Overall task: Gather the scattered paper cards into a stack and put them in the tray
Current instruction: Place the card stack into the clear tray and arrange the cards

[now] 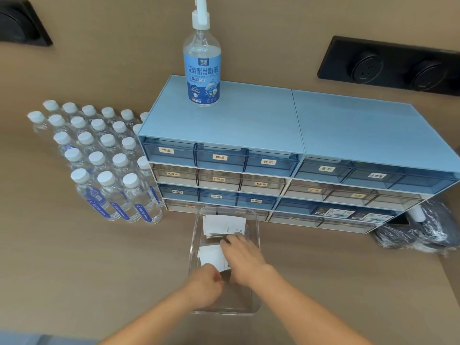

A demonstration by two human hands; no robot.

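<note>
A clear plastic tray (196,235) stands on the brown table in front of the drawer cabinet. Inside it, at the far end, lies a stack of white paper cards (222,225). A second bunch of white cards (211,257) sits in the middle of the tray. My left hand (205,286) reaches into the tray and pinches the near edge of this bunch. My right hand (245,256) lies over the bunch's right side, fingers spread, fingertips touching the far stack's near edge. Whether the right hand grips any card is hidden.
A blue drawer cabinet (286,155) with labelled drawers stands just behind the tray, with a disinfectant spray bottle (202,68) on top. Several capped water bottles (99,160) crowd the left. A dark plastic-wrapped bundle (420,232) lies at the right. Black socket panels (390,66) sit on the wall.
</note>
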